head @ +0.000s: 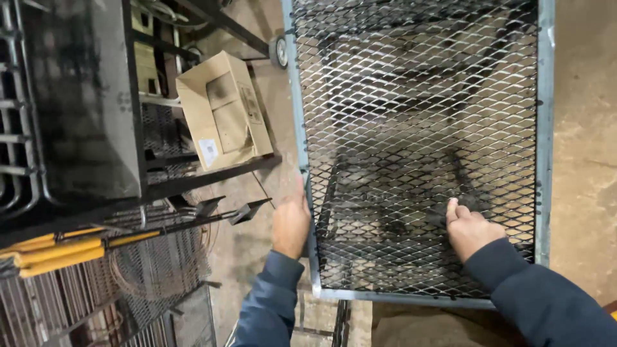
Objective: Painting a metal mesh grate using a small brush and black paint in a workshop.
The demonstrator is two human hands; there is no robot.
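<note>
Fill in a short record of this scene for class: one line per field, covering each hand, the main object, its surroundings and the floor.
Left hand: left hand grips the left edge of the mesh panel
Right hand: right hand presses flat on the mesh, fingers bent
Panel: expanded metal mesh in a pale steel frame
Left of panel: open cardboard box on a dark rack
Lower left: yellow-handled tools over wire grids
Floor: bare concrete

Head-worn view, steeply downward, close.
</note>
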